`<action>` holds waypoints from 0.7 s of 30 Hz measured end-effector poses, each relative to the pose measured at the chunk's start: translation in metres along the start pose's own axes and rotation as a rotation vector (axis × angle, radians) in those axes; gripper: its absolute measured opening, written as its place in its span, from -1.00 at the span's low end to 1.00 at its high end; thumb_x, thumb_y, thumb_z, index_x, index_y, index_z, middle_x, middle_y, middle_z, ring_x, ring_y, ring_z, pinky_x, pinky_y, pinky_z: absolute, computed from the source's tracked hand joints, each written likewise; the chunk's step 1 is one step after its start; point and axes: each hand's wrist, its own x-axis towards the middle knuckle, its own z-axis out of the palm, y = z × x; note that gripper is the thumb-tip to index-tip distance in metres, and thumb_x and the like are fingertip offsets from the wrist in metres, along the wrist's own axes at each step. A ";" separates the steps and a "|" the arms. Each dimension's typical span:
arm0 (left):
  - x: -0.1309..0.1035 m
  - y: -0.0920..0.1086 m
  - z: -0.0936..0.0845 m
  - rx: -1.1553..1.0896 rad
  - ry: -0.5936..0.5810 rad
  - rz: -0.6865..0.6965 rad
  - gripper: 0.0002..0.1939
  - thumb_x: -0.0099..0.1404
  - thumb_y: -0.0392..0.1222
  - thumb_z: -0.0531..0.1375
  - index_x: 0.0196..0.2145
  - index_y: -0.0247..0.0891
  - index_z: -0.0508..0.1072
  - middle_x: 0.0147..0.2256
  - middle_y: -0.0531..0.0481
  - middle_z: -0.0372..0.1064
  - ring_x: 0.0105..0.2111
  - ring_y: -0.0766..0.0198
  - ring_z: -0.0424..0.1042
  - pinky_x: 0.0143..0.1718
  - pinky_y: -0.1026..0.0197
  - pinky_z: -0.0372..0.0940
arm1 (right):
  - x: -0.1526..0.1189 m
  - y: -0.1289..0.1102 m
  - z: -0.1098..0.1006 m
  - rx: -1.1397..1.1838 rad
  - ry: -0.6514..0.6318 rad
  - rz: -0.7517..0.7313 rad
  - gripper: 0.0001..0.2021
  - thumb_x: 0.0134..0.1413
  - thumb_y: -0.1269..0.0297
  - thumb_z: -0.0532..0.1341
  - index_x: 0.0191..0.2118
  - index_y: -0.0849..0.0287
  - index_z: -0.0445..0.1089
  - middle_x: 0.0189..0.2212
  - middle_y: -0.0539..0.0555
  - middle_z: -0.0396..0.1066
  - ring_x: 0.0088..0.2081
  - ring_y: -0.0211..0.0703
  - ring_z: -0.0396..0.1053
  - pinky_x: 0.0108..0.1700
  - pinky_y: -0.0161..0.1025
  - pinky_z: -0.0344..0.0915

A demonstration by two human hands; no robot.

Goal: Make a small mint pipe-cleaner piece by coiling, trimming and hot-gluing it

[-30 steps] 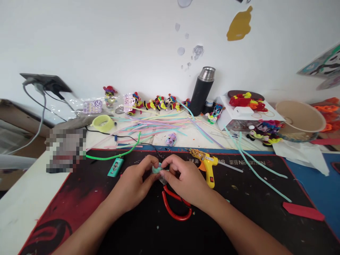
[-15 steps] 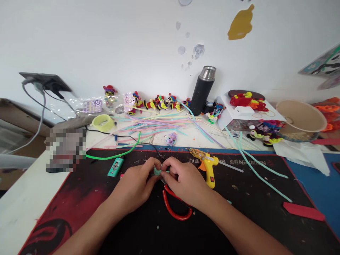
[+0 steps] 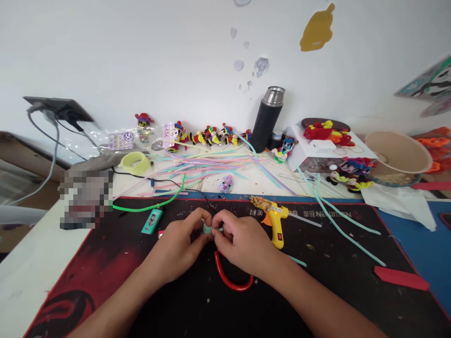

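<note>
My left hand [image 3: 186, 241] and my right hand [image 3: 236, 237] meet over the black mat, fingertips pinched on a small mint-green piece [image 3: 207, 229] of fuzzy stem between them. A length of the same mint stem [image 3: 299, 261] shows past my right wrist. Under my right hand lies a red-handled tool [image 3: 232, 283], its upper part hidden. A yellow glue gun [image 3: 277, 224] rests just right of my right hand. To the left of my left hand is a teal box [image 3: 152, 221].
Loose pastel stems [image 3: 211, 162] spread along the back. Mint stems [image 3: 338, 225] and a red strip [image 3: 401, 278] lie right. A black thermos [image 3: 267, 122], a white box [image 3: 313, 159], a beige bowl [image 3: 398, 150] and small fuzzy figures [image 3: 211, 135] stand near the wall.
The fingers of both hands have shifted slightly around the mint piece. More of the mint stem shows beyond my right wrist, and my right hand covers more of the red-handled tool.
</note>
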 end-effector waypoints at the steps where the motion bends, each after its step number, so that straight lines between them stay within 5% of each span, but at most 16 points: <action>1: 0.000 0.000 0.000 -0.031 -0.002 0.002 -0.92 0.36 -0.18 0.15 -0.17 -0.13 0.37 -0.46 0.15 0.36 -0.46 0.24 0.35 -0.40 0.24 0.13 | 0.000 0.000 0.000 0.020 0.003 -0.004 -0.91 0.23 0.42 0.25 -0.18 0.11 0.43 -0.66 -0.21 0.14 -0.63 -0.33 0.11 -0.44 -0.29 -0.11; 21: 0.002 -0.002 0.007 -0.490 -0.078 -0.138 -0.73 0.37 0.02 0.28 -0.20 -0.17 0.31 -0.45 0.12 0.42 -0.52 0.30 0.42 -0.48 0.28 0.33 | 0.000 -0.003 -0.005 -0.041 0.039 -0.037 -0.91 0.29 0.33 0.23 -0.14 0.08 0.48 -0.65 -0.18 0.18 -0.62 -0.30 0.12 -0.44 -0.30 -0.08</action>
